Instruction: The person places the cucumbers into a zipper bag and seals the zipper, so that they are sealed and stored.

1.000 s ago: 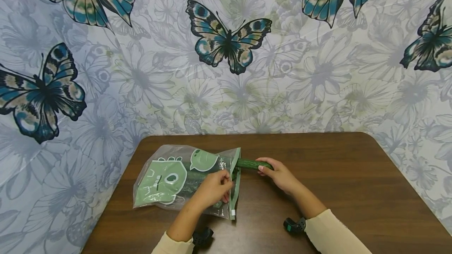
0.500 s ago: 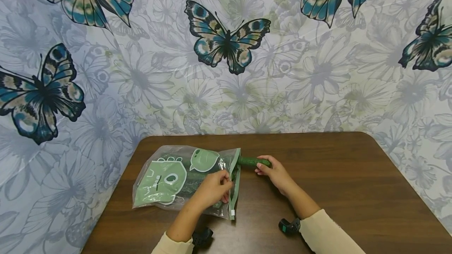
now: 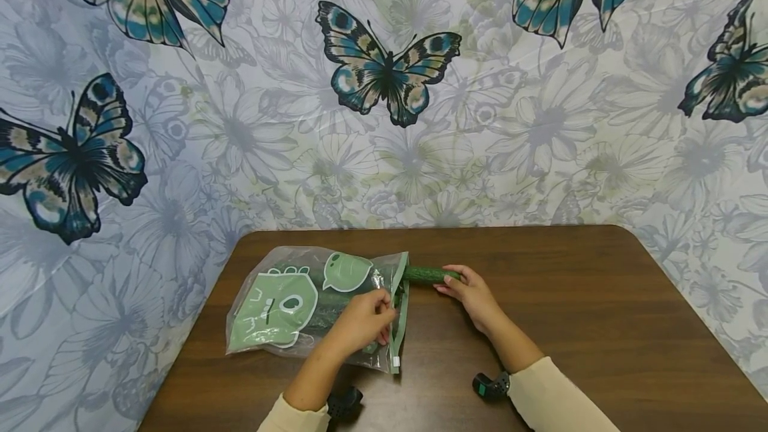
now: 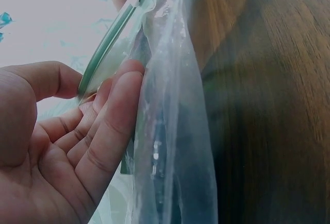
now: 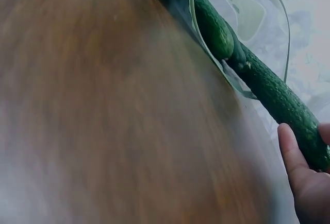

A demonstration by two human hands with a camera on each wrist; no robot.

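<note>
A clear zip bag (image 3: 288, 345) with green cartoon prints lies on the table, its mouth facing right. My left hand (image 3: 361, 319) pinches the near layer at the mouth; in the left wrist view, thumb and fingers (image 4: 116, 116) meet at the green zip strip (image 4: 108, 38). A dark green cucumber (image 3: 426, 275) sticks out of the mouth, partly inside the bag. My right hand (image 3: 471, 295) grips its outer end between thumb and fingers. Other cucumbers (image 5: 214, 31) lie inside the bag, as the right wrist view shows. The bag's print hides much of the contents.
The brown wooden table (image 3: 570, 305) extends to the right of the bag. Behind its far edge hangs a floral cloth (image 3: 420, 179) with butterflies. A white zip slider (image 3: 395, 362) sits at the strip's near end.
My right forearm has shifted slightly left, and the hand's hold on the cucumber's end has changed a little. The left hand and the bag have stayed in place.
</note>
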